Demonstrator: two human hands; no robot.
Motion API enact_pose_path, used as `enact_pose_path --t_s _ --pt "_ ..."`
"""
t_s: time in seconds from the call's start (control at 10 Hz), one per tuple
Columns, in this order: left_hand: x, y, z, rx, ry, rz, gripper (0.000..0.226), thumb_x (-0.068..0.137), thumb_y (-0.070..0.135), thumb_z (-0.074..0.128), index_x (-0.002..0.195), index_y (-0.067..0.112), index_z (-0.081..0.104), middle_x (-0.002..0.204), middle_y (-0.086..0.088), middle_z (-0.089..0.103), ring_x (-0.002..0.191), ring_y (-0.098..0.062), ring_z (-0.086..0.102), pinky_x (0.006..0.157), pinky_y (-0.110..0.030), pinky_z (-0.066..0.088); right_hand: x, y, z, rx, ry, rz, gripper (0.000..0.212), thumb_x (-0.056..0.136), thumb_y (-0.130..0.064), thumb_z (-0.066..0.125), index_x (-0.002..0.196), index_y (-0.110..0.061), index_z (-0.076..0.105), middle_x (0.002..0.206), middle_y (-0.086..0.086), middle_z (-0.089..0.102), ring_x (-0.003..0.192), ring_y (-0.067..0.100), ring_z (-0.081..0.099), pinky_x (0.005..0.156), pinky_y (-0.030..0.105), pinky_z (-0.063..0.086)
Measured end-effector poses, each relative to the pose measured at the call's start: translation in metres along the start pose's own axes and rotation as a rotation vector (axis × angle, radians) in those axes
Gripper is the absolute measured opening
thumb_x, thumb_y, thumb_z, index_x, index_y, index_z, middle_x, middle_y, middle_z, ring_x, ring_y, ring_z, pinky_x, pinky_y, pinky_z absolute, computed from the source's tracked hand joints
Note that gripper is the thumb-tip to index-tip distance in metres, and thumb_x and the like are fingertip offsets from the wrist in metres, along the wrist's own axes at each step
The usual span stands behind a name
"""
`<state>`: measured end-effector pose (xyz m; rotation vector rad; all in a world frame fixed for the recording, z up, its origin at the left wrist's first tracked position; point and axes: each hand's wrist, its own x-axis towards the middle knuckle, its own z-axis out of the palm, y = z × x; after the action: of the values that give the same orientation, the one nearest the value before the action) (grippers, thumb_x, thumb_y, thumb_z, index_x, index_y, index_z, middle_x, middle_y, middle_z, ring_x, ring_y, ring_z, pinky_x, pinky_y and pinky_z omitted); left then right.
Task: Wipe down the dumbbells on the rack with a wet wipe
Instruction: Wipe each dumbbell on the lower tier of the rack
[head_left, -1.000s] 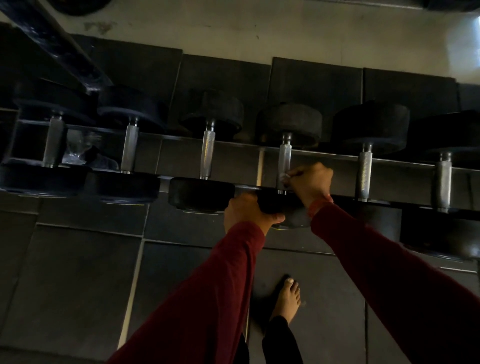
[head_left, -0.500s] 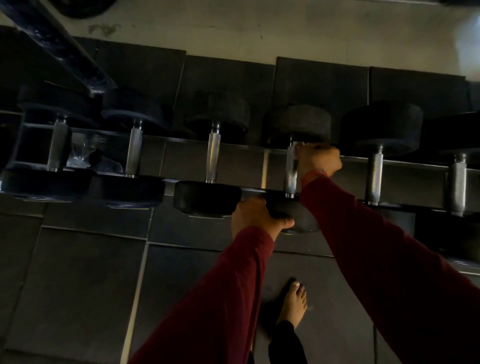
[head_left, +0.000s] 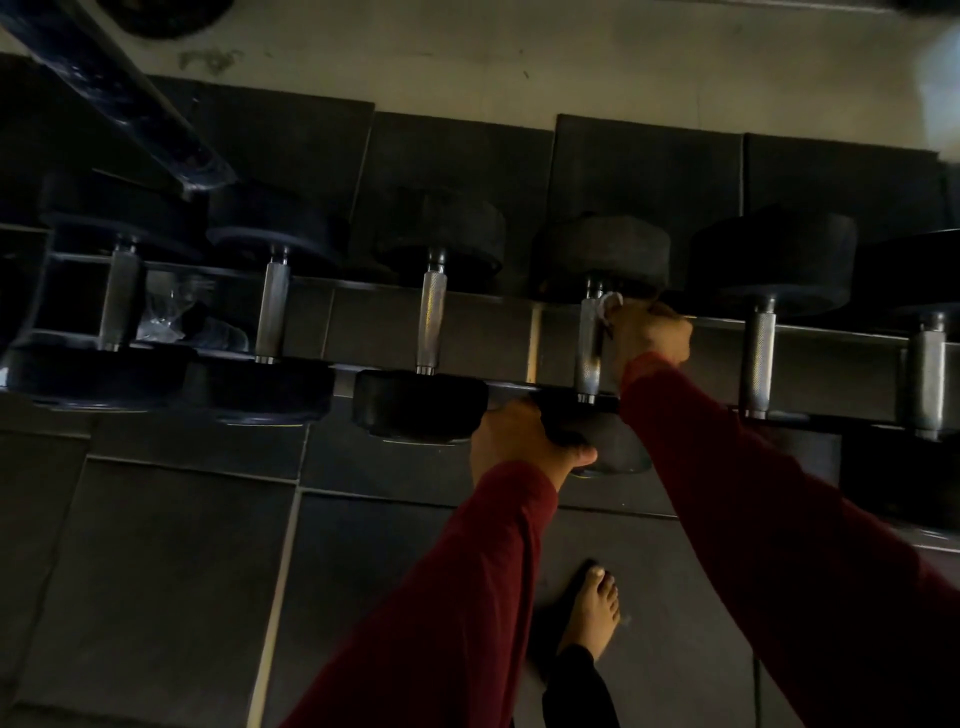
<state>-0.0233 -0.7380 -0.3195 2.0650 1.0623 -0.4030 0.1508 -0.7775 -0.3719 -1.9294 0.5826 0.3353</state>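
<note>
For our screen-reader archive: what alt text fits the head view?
A right hand presses a white wipe against a dumbbell's metal handle on a rack, while the left hand grips its near weight. Five more dumbbells flank it.

— What was worn on the arms?
— Long dark red sleeves (head_left: 447, 597) of plain cloth were worn on both; each was ended at the wrist, and the left hand (head_left: 519, 441) and right hand (head_left: 649, 332) were left bare.
— And lower down?
— A black trouser leg (head_left: 579, 686) was seen, narrowed at the ankle, and a bare foot (head_left: 592, 608) below it; no shoe was worn.
</note>
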Motion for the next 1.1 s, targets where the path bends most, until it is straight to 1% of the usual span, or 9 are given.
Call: enact_pose_path --t_s 0.2,0.4,0.5,0.6,0.7,0.8,0.9,1.0,1.1 --pt "0.000 0.001 -0.003 -0.008 -0.002 0.004 0.050 0.061 0.050 0.089 0.103 0.029 0.072 0.097 0.006 0.075 0.089 -0.013 0.070 0.082 -0.029 0.058 -0.011 0.002 0.002 0.041 0.035 -0.083 0.015 0.070 -0.029 0.087 0.069 -0.027 0.072 0.076 -0.014 0.071 0.081 0.005 0.069 0.085 0.025 0.057" --pt "0.001 -0.001 -0.001 -0.012 0.012 -0.007 0.057 0.059 0.055 0.088 0.105 0.027 0.070 0.103 0.005 0.072 0.097 -0.015 0.069 0.085 -0.031 0.057 0.000 -0.011 -0.005 0.231 -0.057 0.215 0.014 0.076 -0.013 0.081 0.088 -0.014 0.074 0.087 0.001 0.073 0.073 0.009 0.070 0.057 0.018 0.055" --pt "0.000 -0.002 0.001 -0.019 0.017 -0.011 0.058 0.057 0.057 0.088 0.103 0.027 0.069 0.103 0.006 0.072 0.096 -0.014 0.068 0.086 -0.031 0.057 0.007 -0.013 -0.012 0.198 -0.186 0.294 0.017 0.085 -0.009 0.072 0.101 -0.008 0.066 0.093 0.001 0.067 0.074 0.010 0.063 0.060 0.020 0.057" --pt "0.000 -0.003 0.002 -0.026 0.020 -0.010 0.058 0.058 0.058 0.087 0.104 0.028 0.070 0.104 0.007 0.071 0.096 -0.013 0.068 0.084 -0.028 0.056 0.007 -0.010 -0.009 0.095 -0.087 0.209 0.017 0.079 -0.017 0.079 0.093 -0.014 0.071 0.089 -0.001 0.071 0.072 0.006 0.064 0.058 0.015 0.054" --pt "0.000 -0.002 0.001 -0.034 0.030 -0.005 0.054 0.058 0.054 0.088 0.102 0.028 0.072 0.099 0.006 0.073 0.091 -0.012 0.069 0.082 -0.028 0.057 -0.002 0.000 -0.001 0.060 0.035 -0.022 0.015 0.073 -0.025 0.084 0.085 -0.020 0.077 0.085 -0.006 0.074 0.077 0.006 0.069 0.074 0.022 0.059" --pt "0.000 -0.002 0.002 -0.061 0.016 -0.024 0.051 0.056 0.053 0.089 0.098 0.029 0.073 0.092 0.008 0.075 0.085 -0.010 0.070 0.081 -0.032 0.060 -0.003 0.010 0.004 -0.154 0.065 -0.297 0.012 0.078 -0.029 0.079 0.084 -0.019 0.077 0.085 -0.003 0.075 0.083 0.013 0.071 0.085 0.031 0.058" --pt "0.000 -0.001 0.002 -0.070 0.022 -0.025 0.052 0.053 0.054 0.089 0.097 0.030 0.074 0.090 0.009 0.075 0.083 -0.010 0.071 0.079 -0.032 0.060 -0.009 0.010 0.001 -0.336 0.065 -0.619 0.014 0.085 -0.029 0.070 0.088 -0.018 0.079 0.086 0.001 0.076 0.082 0.019 0.072 0.073 0.019 0.048" --pt "0.000 -0.001 0.002 -0.054 0.016 -0.002 0.049 0.057 0.052 0.089 0.097 0.029 0.074 0.090 0.008 0.075 0.082 -0.010 0.071 0.079 -0.032 0.060 -0.015 0.010 -0.003 -0.473 0.029 -0.854 0.013 0.087 -0.020 0.068 0.093 -0.015 0.078 0.092 0.008 0.075 0.085 0.027 0.071 0.075 0.029 0.055" --pt "0.000 -0.002 0.002 -0.030 0.031 0.006 0.052 0.055 0.056 0.088 0.098 0.029 0.074 0.091 0.008 0.075 0.082 -0.010 0.071 0.079 -0.032 0.060 -0.016 0.006 0.001 -0.649 -0.076 -0.934 0.017 0.088 -0.012 0.065 0.100 -0.012 0.076 0.101 0.013 0.073 0.094 0.034 0.068 0.082 0.039 0.057"
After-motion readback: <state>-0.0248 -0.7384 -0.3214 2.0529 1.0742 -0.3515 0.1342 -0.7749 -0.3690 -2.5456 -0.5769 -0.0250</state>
